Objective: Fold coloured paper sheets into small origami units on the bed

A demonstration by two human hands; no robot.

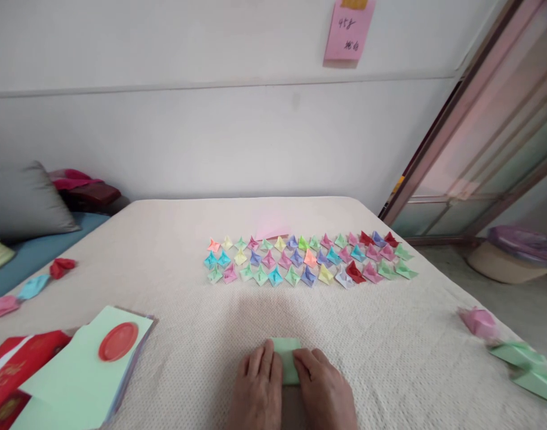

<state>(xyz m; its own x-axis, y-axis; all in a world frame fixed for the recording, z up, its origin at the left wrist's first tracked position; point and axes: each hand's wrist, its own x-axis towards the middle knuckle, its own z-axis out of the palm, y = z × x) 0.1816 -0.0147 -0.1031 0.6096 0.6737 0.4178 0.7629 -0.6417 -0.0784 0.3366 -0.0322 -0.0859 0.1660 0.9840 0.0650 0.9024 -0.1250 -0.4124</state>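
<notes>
A small folded piece of light green paper [286, 362] lies flat on the covered table at the bottom centre. My left hand [258, 382] rests on its left edge with the fingers together, holding it down. At the right edge, my right hand [322, 385] pinches the paper between thumb and bent fingers. The lower side of the sheet is partly hidden by my hands. Beyond them, folded paper boats [300, 260] of many colours stand in three rows.
To the left lies a stack of green paper sheets [76, 370] with a red round lid [118, 341] on top, beside a red packet [22, 364]. More folded papers sit near both table edges, including a pink one [479, 322] on the right. A white wall [237, 143] rises behind.
</notes>
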